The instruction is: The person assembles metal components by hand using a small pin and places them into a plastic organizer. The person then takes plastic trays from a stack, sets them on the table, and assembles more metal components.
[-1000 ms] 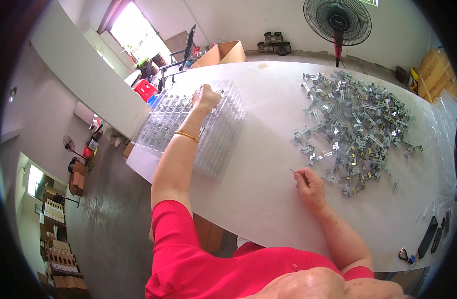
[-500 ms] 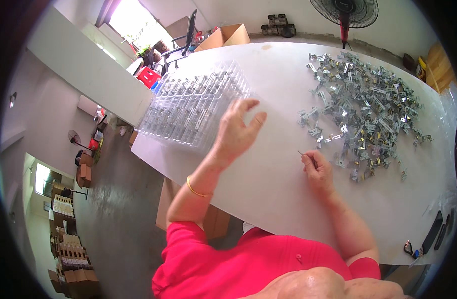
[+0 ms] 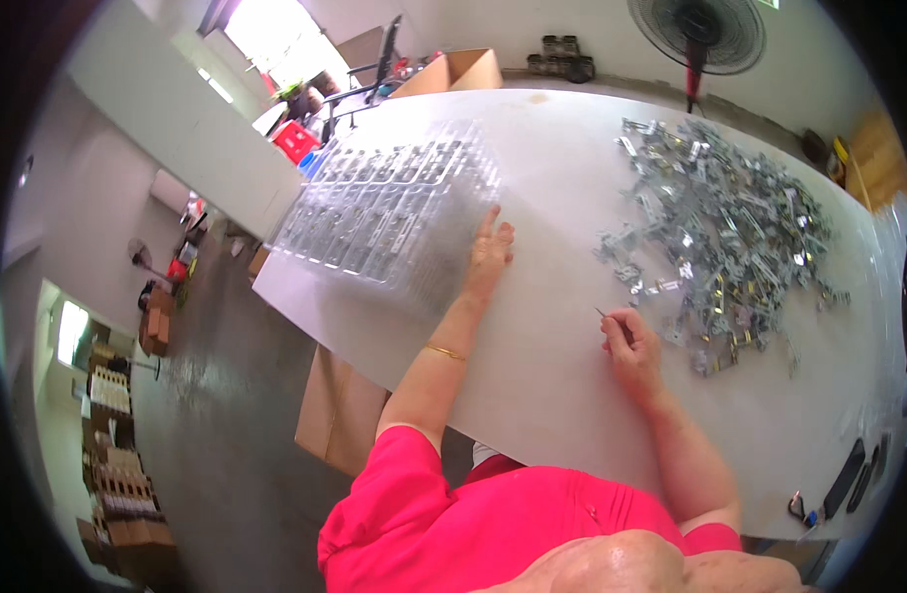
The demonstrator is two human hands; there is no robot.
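My left hand (image 3: pixel 490 257) is just right of a stack of clear plastic trays (image 3: pixel 451 237), its index finger stretched toward the stack's right edge and nothing visible in its grasp. Small metal parts fill rows of compartments in the top tray. Over the middle of the table, my right hand (image 3: pixel 633 348) is closed on a thin metal pin (image 3: pixel 601 312), whose tip pokes out past thumb and forefinger; the rest is hidden by the fingers. Beyond that hand, a loose heap of small metal brackets (image 3: pixel 735 232), silvery with some brass-coloured bits, spreads across the right side.
The white table (image 3: pixel 552 395) has a curved far edge. Near its right end lie a dark phone-like object (image 3: pixel 844 479) and a small tool (image 3: pixel 802 510). Clear plastic sheeting (image 3: pixel 893 296) hangs at the right. Behind stand a fan (image 3: pixel 697 35), a cardboard box (image 3: pixel 468 71) and a chair (image 3: pixel 379 79).
My left hand has come away from above the trays' right side, moving right and a little nearer to me. My right hand stays almost in place with the pin. The whole view has shifted slightly.
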